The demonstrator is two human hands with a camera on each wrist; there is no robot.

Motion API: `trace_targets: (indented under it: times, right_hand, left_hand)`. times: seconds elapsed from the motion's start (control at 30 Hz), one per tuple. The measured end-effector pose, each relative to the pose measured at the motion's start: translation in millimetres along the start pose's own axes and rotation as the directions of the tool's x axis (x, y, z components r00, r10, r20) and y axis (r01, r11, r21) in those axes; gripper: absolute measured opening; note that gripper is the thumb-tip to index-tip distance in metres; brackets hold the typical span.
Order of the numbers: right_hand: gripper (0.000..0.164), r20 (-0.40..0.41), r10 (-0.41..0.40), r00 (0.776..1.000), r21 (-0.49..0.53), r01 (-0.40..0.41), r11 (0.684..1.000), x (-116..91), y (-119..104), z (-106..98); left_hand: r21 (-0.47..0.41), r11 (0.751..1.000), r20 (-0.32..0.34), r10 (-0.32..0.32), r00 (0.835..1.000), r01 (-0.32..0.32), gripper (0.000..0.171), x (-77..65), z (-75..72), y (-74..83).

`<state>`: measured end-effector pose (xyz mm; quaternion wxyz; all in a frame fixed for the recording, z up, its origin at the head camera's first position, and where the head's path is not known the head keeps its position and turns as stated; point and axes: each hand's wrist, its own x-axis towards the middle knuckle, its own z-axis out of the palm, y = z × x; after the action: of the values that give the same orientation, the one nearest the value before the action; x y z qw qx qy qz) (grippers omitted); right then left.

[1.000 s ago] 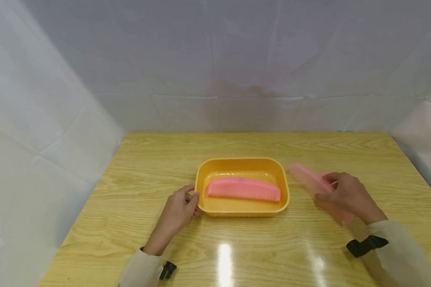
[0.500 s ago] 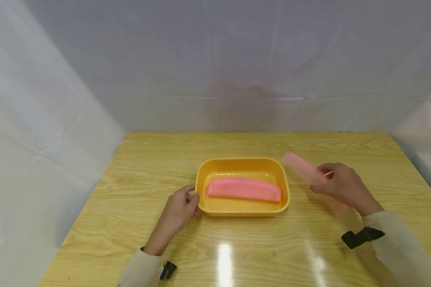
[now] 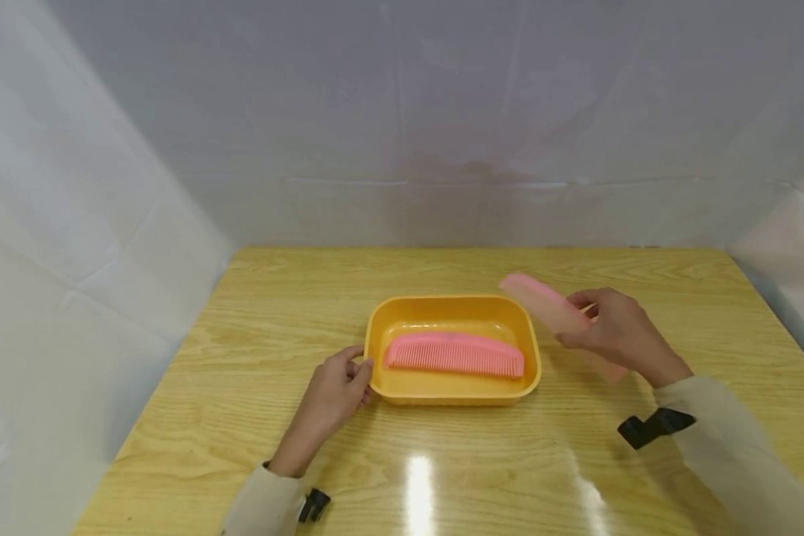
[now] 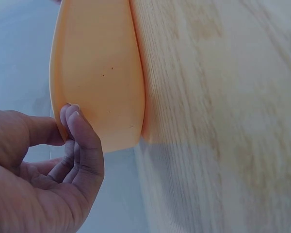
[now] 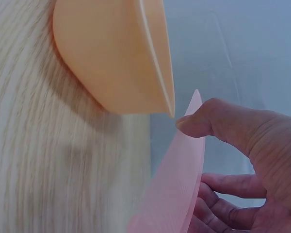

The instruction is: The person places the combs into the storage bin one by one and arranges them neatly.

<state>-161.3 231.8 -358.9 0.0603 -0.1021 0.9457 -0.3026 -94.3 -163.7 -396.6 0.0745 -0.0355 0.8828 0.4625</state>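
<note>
An orange plastic basin point(image 3: 442, 397) stands mid-table with a pink comb point(image 3: 455, 354) lying inside, teeth toward the front. My left hand point(image 3: 331, 393) pinches the basin's left rim between thumb and fingers; the left wrist view shows this grip on the basin point(image 4: 99, 73) closely. Off the basin's right side, my right hand point(image 3: 618, 333) holds another pink comb point(image 3: 543, 301), raised and tilted, its far end near the back right corner of the rim. In the right wrist view, the thumb presses one face of this comb point(image 5: 172, 177) and the fingers lie behind it.
The wooden table point(image 3: 295, 298) has its back edge against a pale sheet point(image 3: 402, 134), which also hangs at both sides. A black strap point(image 3: 656, 426) sits on the right sleeve, and a black piece point(image 3: 314, 505) is by the left wrist.
My right hand has lifted the second comb from the table and moved left and farther back, toward the basin. The left hand, the basin and the comb inside have stayed put.
</note>
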Motion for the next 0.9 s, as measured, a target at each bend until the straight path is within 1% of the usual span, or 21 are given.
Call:
trace_targets:
  times: [0.3, 0.5, 0.9]
  right_hand:
    - [0.059, -0.007, -0.063, 0.998, 0.006, 0.063, 0.998, 11, -18, 2]
    - [0.061, -0.004, -0.117, 0.993, 0.028, 0.117, 0.993, 15, -27, 7]
    - [0.061, 0.047, -0.164, 0.985, 0.03, 0.163, 0.986, 24, -43, 16]
  left_hand:
    - [0.0, 1.0, -0.002, 0.004, 1.0, -0.004, 0.045, -0.6, 0.0, 0.5]
    - [-0.005, 1.0, -0.001, 0.008, 1.0, -0.008, 0.045, -1.4, -0.1, 0.7]
    - [-0.013, 1.0, 0.003, 0.006, 1.0, -0.006, 0.044, -1.5, -0.4, 0.9]
